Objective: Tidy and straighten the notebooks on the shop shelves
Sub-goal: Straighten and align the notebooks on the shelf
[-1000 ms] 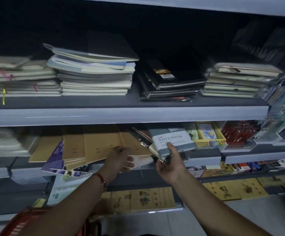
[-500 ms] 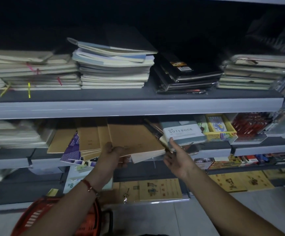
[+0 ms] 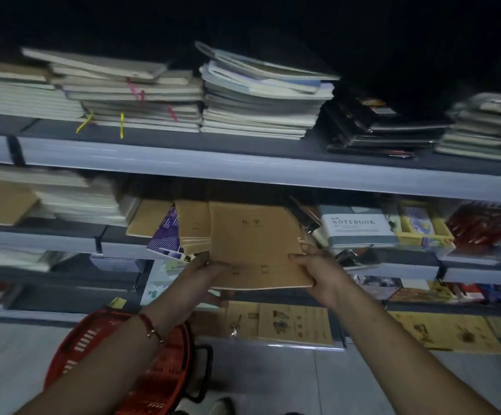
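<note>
A stack of thin brown kraft notebooks point(image 3: 255, 241) juts out over the front of the middle shelf point(image 3: 63, 238). My left hand point(image 3: 204, 277) grips its lower left corner, fingers underneath. My right hand point(image 3: 318, 268) grips its lower right edge, thumb on the top cover. More brown notebooks point(image 3: 192, 223) and a purple striped one point(image 3: 166, 235) lie fanned to the left of the stack. A grey boxed "NOTEBOOK" point(image 3: 360, 229) sits on the shelf to the right, free of both hands.
The upper shelf point(image 3: 183, 163) carries uneven piles of pale notebooks point(image 3: 258, 103) and black ones point(image 3: 375, 127). A yellow box point(image 3: 420, 229) stands right of the grey notebook. Brown illustrated notebooks point(image 3: 294, 324) fill the lower shelf. A red basket point(image 3: 117, 354) hangs by my left forearm.
My right hand left the grey "NOTEBOOK" and took the right edge of the brown stack. Both hands now hold that stack, drawn out from the shelf. The view swung left.
</note>
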A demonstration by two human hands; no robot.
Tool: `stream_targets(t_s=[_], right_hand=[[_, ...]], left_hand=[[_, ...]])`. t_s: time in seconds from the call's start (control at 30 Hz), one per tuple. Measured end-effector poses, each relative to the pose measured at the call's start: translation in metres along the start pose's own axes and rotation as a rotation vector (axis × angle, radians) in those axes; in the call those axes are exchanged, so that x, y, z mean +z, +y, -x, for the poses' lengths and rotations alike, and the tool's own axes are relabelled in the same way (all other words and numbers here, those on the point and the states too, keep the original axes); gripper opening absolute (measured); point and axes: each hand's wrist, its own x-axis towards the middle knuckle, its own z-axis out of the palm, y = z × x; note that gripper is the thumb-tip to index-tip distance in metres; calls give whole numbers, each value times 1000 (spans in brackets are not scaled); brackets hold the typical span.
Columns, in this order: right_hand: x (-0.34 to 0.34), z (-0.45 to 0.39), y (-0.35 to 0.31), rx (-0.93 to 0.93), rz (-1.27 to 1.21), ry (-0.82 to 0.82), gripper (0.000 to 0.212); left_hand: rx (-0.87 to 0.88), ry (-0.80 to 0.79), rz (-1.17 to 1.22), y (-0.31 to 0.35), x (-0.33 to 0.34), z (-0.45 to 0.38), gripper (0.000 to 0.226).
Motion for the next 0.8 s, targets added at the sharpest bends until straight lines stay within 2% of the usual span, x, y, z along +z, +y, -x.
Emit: stream_targets(t_s=[0.27, 0.33, 0.43, 0.5, 0.67, 0.8], right_hand=[[-16, 22, 3, -243, 432, -38, 32], [-18, 27, 8, -261, 469, -66, 33], [-16, 33, 15, -246, 482, -127, 33], [-11, 36, 21, -253, 504, -161, 32], [20, 54, 36, -283, 543, -275, 29], [61, 70, 43, -341, 610, -383, 36]], left_hand=[[191, 332, -147, -4, 26, 27, 40], [192, 412, -216, -5, 32, 40, 42], [203, 487, -334, -12, 33, 57, 57], [202, 528, -396, -20, 29, 70, 58], [207, 632, -397, -37, 8, 105, 71], [215, 677, -411, -50, -26, 140, 74]])
